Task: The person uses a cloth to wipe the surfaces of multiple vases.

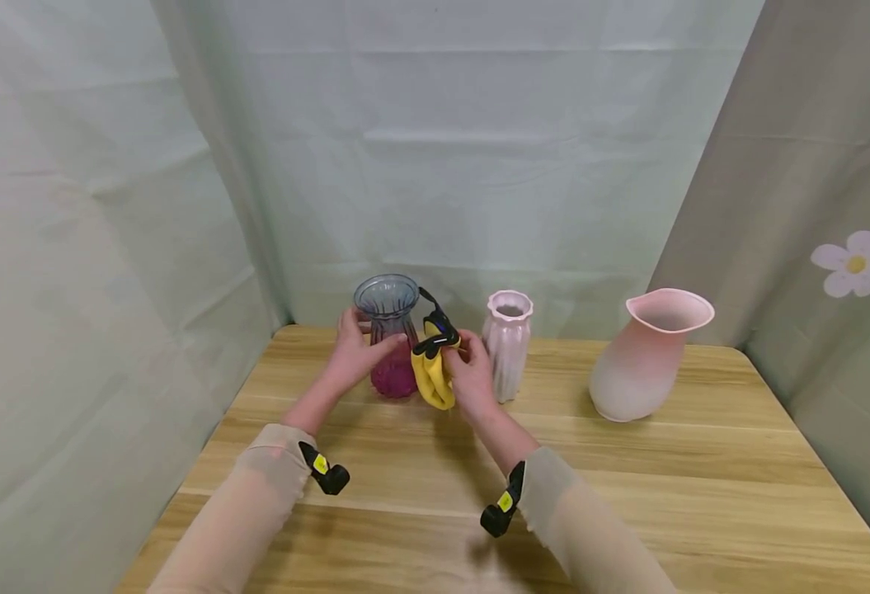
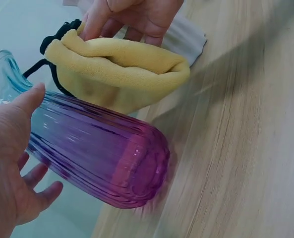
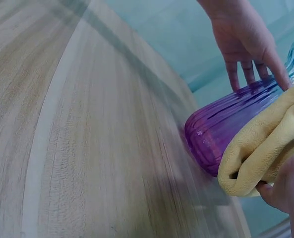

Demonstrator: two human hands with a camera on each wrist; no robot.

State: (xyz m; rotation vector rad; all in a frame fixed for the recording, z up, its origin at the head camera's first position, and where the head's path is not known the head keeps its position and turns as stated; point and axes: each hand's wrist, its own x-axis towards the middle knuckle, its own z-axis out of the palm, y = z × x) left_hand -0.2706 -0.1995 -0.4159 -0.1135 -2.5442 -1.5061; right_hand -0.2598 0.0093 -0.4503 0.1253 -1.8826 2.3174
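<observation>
A ribbed glass vase (image 1: 393, 363), blue at its flared rim and purple at its base, stands upright at the back left of the table. My left hand (image 1: 360, 351) holds it below the rim, thumb on the near side and fingers around the far left side. Close against the vase's right side is a folded yellow fleece cloth (image 2: 122, 74) with black edging and a thin black cord. My right hand (image 1: 472, 371) pinches this cloth between thumb and fingers; part of that grip is hidden by the folds in the left wrist view.
A slim pale pink fluted vase (image 1: 507, 351) stands right behind my right hand. Farther right is a wider pink-and-white vase (image 1: 638, 363) with a wavy rim. The wooden table (image 1: 672, 487) ends at the back against pale curtains (image 1: 479, 165).
</observation>
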